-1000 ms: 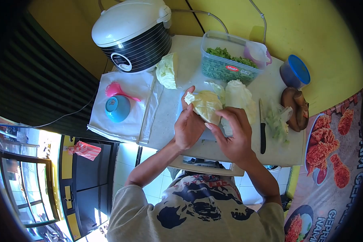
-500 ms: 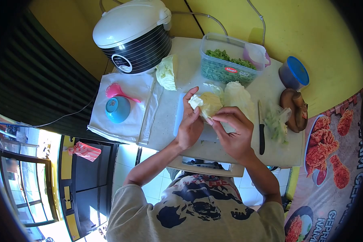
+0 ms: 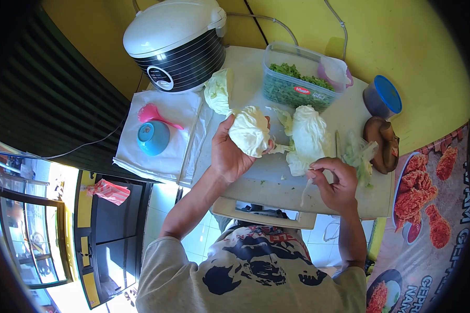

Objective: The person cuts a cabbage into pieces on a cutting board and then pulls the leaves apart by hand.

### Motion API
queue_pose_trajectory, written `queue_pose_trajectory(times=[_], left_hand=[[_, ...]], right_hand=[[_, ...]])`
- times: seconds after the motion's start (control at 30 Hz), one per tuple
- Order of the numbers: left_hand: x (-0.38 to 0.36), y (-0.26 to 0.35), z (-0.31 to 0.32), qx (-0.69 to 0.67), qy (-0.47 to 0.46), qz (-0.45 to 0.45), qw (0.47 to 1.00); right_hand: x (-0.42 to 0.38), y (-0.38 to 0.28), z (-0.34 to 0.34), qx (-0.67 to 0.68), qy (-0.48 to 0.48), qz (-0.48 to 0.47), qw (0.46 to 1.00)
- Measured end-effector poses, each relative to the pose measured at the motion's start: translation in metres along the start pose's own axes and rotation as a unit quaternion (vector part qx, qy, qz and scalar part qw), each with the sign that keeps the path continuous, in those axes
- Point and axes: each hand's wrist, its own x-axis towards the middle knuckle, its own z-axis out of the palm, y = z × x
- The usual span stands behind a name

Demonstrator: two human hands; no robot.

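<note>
A small pale cabbage (image 3: 249, 131) rests in my left hand (image 3: 231, 159), whose fingers curl around its underside. My right hand (image 3: 338, 187) is off to the right of it, thumb and fingers pinching a thin strip of cabbage leaf (image 3: 306, 192) that dangles down. Between the hands, beyond them on the table, lie larger loose cabbage leaves (image 3: 310, 133). Another leaf (image 3: 218, 93) sits by the rice cooker. A knife (image 3: 338, 143) lies behind my right hand, which hides most of it.
At the back stand a rice cooker (image 3: 177, 62) and a clear plastic box (image 3: 297, 96) with chopped greens. On the right are a blue-lidded tub (image 3: 382, 96), a brown object (image 3: 378, 148) and a plastic bag (image 3: 361, 154). A blue bowl (image 3: 154, 138) and pink ladle (image 3: 159, 116) lie left.
My right hand has moved right and down, away from the cabbage, with a thin leaf strip in its fingers. My left hand has turned, bringing the cabbage's rounded side into view.
</note>
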Motion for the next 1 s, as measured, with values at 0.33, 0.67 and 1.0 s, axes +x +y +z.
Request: queue_pose_trajectory(times=[0.33,0.67,1.0], left_hand=[[-0.004,-0.009,-0.006,0.116,-0.012,-0.023,0.993],[-0.009,-0.013,0.004,0.177,0.004,-0.013,0.984],[-0.009,-0.031,0.017,0.405,-0.035,0.038,0.913]], right_hand=[[0.072,0.050,-0.011,-0.131,0.106,0.128,0.977],[0.058,0.057,-0.002,-0.374,0.039,-0.094,0.922],[0.045,-0.018,0.026,-0.233,-0.135,-0.083,0.959]])
